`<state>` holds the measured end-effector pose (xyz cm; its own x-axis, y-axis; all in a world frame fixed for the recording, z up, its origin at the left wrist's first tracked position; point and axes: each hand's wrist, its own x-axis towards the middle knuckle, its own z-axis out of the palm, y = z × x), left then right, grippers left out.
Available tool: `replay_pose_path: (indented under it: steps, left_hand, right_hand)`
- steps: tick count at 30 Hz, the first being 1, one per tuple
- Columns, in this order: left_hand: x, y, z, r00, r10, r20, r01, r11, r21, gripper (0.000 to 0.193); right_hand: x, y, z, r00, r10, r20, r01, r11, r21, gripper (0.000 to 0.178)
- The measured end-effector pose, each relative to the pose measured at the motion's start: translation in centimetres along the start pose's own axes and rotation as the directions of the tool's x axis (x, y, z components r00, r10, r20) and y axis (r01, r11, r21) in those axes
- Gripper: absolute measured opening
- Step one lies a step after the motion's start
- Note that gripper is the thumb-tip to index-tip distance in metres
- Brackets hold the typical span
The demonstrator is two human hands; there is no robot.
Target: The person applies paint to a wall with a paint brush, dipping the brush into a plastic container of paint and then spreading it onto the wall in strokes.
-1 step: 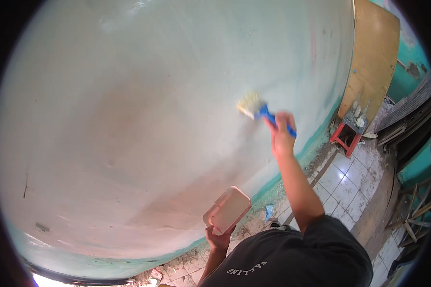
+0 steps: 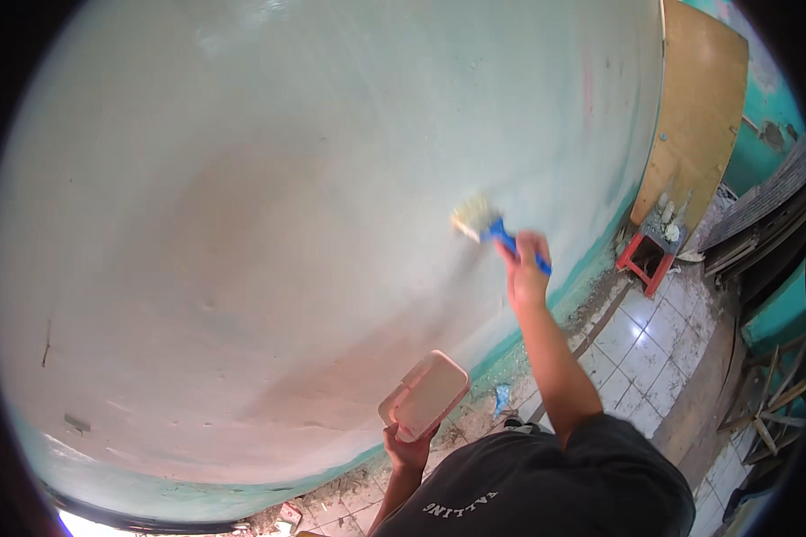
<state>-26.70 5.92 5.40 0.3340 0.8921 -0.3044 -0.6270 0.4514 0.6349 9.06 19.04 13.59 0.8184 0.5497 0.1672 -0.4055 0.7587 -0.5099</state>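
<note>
My right hand (image 2: 528, 270) is closed round the blue handle of a wide paintbrush (image 2: 485, 219). Its pale bristles meet or hover just off the whitish painted wall (image 2: 349, 179); I cannot tell which. Low in front of my body, my left hand (image 2: 410, 447) grips a pinkish rectangular tub (image 2: 432, 394) from beneath, its fingers partly hidden. Pale liquid paint seems to fill the tub. Along the bottom and right edges of the wall, a band of green shows beside the pale coat.
Right of the wall leans a tan wooden board (image 2: 698, 98), with a small red stool (image 2: 645, 261) at its foot. Stacked dark sheets (image 2: 766, 215) and wooden sticks (image 2: 775, 407) lie at far right. Debris lines the white tiled floor (image 2: 645, 353) along the wall.
The paintbrush and my right hand have shifted slightly down the wall, the bristles a little to the right. My left hand and the tub stay almost in place.
</note>
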Motion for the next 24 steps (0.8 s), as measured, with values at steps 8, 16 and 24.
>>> replay_pose_path:
  steps: [8, 16, 24]
  left_hand:
    - [-3.2, 3.4, -5.0, 0.997, -0.055, 0.050, 0.057, 0.997, -0.043, 0.077]
    - [-4.2, 5.9, -9.0, 0.997, -0.077, 0.009, 0.078, 0.996, -0.037, 0.075]
    - [-4.7, 7.8, -11.5, 0.999, -0.041, 0.027, 0.042, 0.998, -0.049, 0.075]
  right_hand:
    - [-3.4, 5.3, -6.7, 0.905, 0.200, -0.374, -0.348, 0.855, -0.385, 0.006]
    - [-0.3, -11.8, 21.9, 0.955, -0.181, 0.234, 0.196, 0.980, -0.039, 0.007]
    - [-7.6, 2.3, 6.1, 0.998, -0.062, -0.009, 0.061, 0.992, -0.106, 0.010]
